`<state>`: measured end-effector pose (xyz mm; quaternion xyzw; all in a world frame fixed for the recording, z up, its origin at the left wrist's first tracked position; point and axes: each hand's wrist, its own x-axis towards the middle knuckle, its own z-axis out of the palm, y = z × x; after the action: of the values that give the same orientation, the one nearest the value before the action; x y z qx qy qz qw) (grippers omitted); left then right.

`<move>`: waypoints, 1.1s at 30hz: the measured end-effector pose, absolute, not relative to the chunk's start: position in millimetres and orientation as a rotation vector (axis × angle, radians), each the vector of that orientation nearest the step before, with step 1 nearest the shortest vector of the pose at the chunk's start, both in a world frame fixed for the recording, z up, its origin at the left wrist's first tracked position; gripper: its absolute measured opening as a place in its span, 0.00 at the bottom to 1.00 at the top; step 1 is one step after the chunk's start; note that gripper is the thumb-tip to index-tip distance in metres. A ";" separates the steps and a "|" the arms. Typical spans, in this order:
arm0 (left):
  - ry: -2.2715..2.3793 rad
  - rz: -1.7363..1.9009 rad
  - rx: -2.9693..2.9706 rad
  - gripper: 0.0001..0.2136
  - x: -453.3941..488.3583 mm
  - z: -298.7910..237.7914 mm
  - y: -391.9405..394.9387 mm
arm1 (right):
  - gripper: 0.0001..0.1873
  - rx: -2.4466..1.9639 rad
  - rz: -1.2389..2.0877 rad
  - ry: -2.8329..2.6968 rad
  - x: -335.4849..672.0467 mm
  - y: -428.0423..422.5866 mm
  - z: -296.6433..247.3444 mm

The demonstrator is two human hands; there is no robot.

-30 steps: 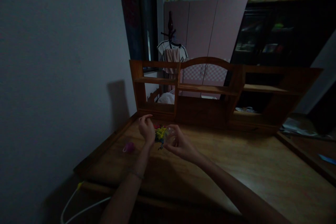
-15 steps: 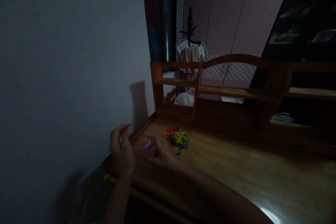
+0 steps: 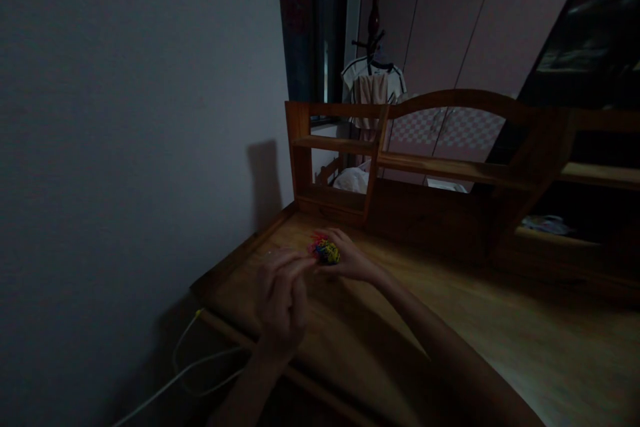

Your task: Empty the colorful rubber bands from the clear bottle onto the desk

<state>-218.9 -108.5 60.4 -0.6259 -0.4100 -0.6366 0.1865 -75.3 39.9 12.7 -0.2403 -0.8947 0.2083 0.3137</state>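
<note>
Right hand point(image 3: 351, 262) on the desk point(image 3: 450, 320), grip closed round a clump of coloured rubber bands point(image 3: 326, 252) — left hand point(image 3: 281, 297) hovers beside it, fingers bunched; whether its grip holds anything, I cannot tell.

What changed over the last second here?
The right hand went from the pink thing back to the colourful pile and now curls over it. The left hand, raised before, now has its fingers bunched; whether it holds anything is unclear. The pile and desk stayed put.
</note>
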 end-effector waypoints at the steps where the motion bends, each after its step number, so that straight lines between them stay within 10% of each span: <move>1: -1.212 -1.750 -1.840 0.12 -207.7 57.8 -95.4 | 0.51 -0.671 0.492 -2.424 -67.8 51.3 9.8; 6: -1.564 -1.915 -1.790 0.13 -177.7 37.9 7.4 | 0.51 -0.901 0.339 -2.702 -67.3 92.0 -15.7; 14: -1.854 -1.970 -1.406 0.13 -212.4 -15.1 72.2 | 0.22 -0.816 0.378 -2.840 -85.6 121.0 2.1; 33: -2.001 -1.851 -1.362 0.13 -218.5 -23.6 75.6 | 0.20 -0.764 0.575 -2.623 -85.8 118.0 27.2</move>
<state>-218.5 75.6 -23.6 -0.4465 -0.6559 -0.6068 0.0470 -85.8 118.0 27.2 -0.2694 -0.9252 0.2027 0.1741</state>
